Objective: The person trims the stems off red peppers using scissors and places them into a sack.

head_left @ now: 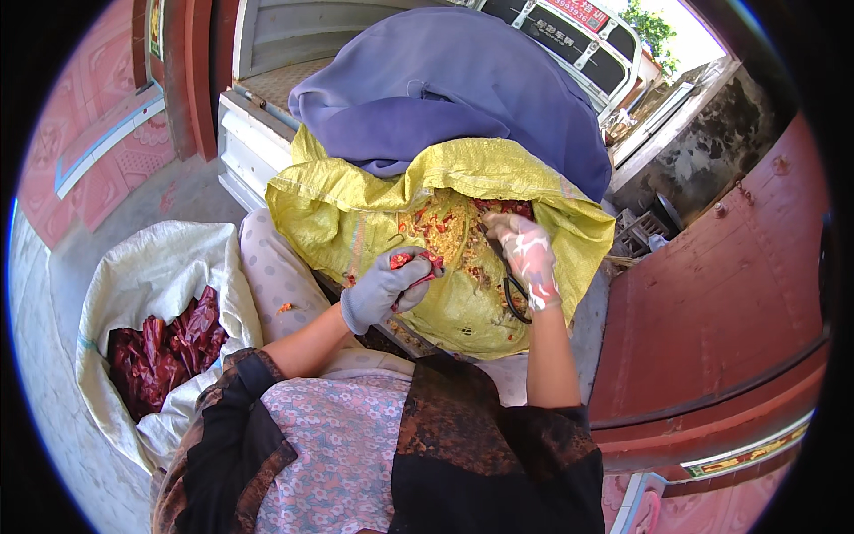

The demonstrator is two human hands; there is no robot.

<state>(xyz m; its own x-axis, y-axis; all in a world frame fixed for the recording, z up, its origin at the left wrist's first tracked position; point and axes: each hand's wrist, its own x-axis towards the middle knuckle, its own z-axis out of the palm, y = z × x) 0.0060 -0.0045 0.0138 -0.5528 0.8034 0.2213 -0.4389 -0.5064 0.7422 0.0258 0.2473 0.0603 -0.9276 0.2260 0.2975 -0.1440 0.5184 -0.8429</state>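
Observation:
My left hand (pixel 388 287), in a grey glove, is closed around a few red dried chilies (pixel 422 260) in front of the yellow sack. My right hand (pixel 527 253), in a thin white-and-pink glove, reaches to the sack's mouth, its fingers curled. Black-handled scissors (pixel 513 297) lie along that palm, with the handle loops hanging below; the blades are mostly hidden. The open yellow woven sack (pixel 325 206) spreads over my lap. Pale yellow seeds and red chili scraps (pixel 440 230) cover its inside, and darker red chilies (pixel 516 208) show beyond my right fingers.
At my left stands a white woven sack (pixel 120 276) with dark red dried chilies (pixel 169 347) inside. A purple-blue cloth (pixel 445 80) covers a large bulk behind the yellow sack. A white vehicle bed (pixel 245 147) stands at the back left, and a red metal door (pixel 712 294) at the right.

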